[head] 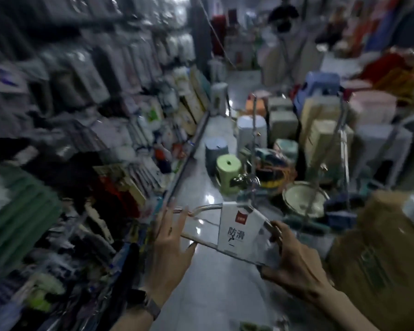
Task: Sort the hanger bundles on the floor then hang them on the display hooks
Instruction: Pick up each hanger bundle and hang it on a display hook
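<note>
I hold one hanger bundle (227, 231) in front of me above the aisle floor. It is a stack of pale metal hangers wrapped by a white paper band (239, 229) with a red square and dark characters; its shiny hooks (247, 182) point up and away. My left hand (170, 242) grips the bundle's left end, fingers spread along the shoulder and thumb under the bottom bar. My right hand (289, 261) grips the right end, fingers curled round it. The display wall (86, 115) on my left is blurred; I cannot make out its hooks.
The glossy tiled floor (208, 295) runs ahead between the packed wall and stacked goods. A green stool (228, 173), a grey stool (216, 149), a bowl (305, 199) and boxes crowd the right. A brown carton (380, 259) stands at my right.
</note>
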`<action>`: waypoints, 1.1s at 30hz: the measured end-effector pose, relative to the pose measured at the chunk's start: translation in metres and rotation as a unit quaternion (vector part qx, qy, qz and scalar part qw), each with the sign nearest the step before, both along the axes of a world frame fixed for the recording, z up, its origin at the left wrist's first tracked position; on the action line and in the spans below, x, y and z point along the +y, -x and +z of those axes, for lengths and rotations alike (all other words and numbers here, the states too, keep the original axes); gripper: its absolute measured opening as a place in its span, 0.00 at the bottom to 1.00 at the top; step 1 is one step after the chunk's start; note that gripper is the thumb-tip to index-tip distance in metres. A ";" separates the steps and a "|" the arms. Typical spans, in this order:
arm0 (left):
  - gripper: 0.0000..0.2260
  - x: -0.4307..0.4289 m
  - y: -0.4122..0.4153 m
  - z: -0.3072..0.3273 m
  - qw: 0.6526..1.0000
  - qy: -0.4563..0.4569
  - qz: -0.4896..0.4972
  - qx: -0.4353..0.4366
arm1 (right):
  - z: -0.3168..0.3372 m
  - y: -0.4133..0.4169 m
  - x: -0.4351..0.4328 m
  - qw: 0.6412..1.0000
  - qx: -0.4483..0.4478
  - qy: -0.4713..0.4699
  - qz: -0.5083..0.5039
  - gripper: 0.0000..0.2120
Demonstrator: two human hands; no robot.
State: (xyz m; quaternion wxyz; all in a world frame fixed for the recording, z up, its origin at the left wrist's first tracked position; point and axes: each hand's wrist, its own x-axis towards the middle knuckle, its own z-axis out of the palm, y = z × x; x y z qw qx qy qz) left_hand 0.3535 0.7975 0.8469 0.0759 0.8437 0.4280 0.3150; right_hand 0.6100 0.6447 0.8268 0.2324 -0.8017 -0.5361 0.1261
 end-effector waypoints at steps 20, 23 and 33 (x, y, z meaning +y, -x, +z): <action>0.22 0.123 0.196 0.168 0.872 0.203 0.094 -0.436 | 0.155 0.301 0.273 0.869 0.390 -0.211 0.222 0.44; 0.18 0.144 0.233 0.178 0.890 0.162 0.127 -0.407 | 0.159 0.334 0.300 0.813 0.496 -0.160 0.259 0.37; 0.07 0.208 0.310 0.218 0.885 0.179 0.187 -0.387 | 0.158 0.426 0.405 0.718 0.652 -0.018 0.245 0.34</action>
